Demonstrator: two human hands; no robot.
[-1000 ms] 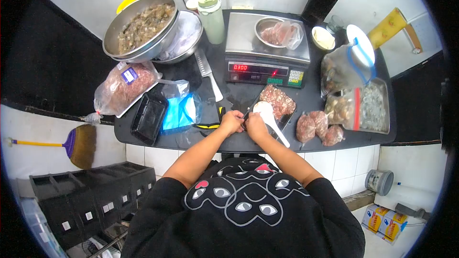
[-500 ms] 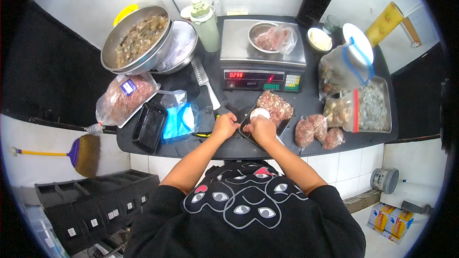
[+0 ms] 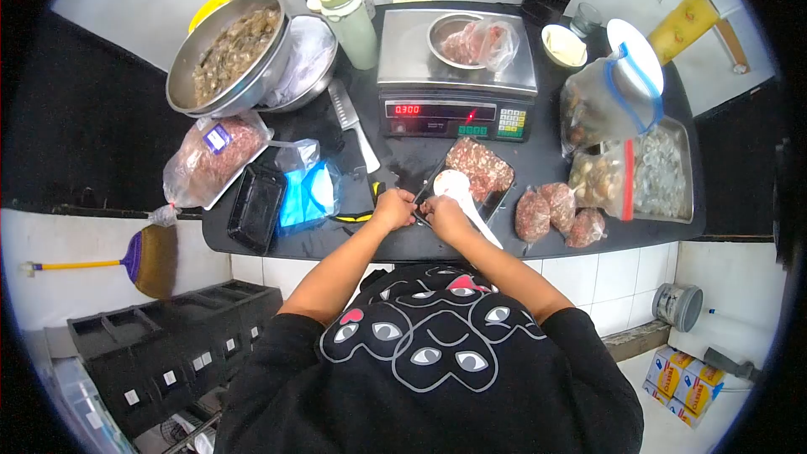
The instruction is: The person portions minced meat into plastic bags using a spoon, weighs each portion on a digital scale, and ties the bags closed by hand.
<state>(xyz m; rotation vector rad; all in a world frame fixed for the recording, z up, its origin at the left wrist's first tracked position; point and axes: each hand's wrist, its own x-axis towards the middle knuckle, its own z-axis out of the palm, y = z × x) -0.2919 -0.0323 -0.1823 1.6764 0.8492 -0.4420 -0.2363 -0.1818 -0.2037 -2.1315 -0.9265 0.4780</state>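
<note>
My left hand point(image 3: 395, 209) is closed at the left edge of a black tray point(image 3: 499, 202). Just right of it, my right hand point(image 3: 445, 216) has its fingers pinched together near that same edge. What either hand holds, if anything, is too small to make out. Ground meat point(image 3: 481, 166) fills the upper part of the tray. A white spoon point(image 3: 459, 191) lies over the tray's middle, its handle slanting toward the table's front edge. Scissors with black and yellow handles point(image 3: 353, 218) lie beside my left hand, partly hidden. A cleaver point(image 3: 357, 130) rests farther back.
A scale point(image 3: 458, 109) reading 0.300 carries a metal bowl point(image 3: 437, 42) with bagged meat. Several small meat bags point(image 3: 556, 210) sit right. On the left are a large meat bag point(image 3: 227, 160), an unused-looking black tray point(image 3: 256, 202) and a shrimp bowl point(image 3: 189, 92).
My right hand has let go of the white spoon, which now lies in the tray, and moved left toward my left hand. The scale reading went from 0.298 to 0.300. The view shifted slightly.
</note>
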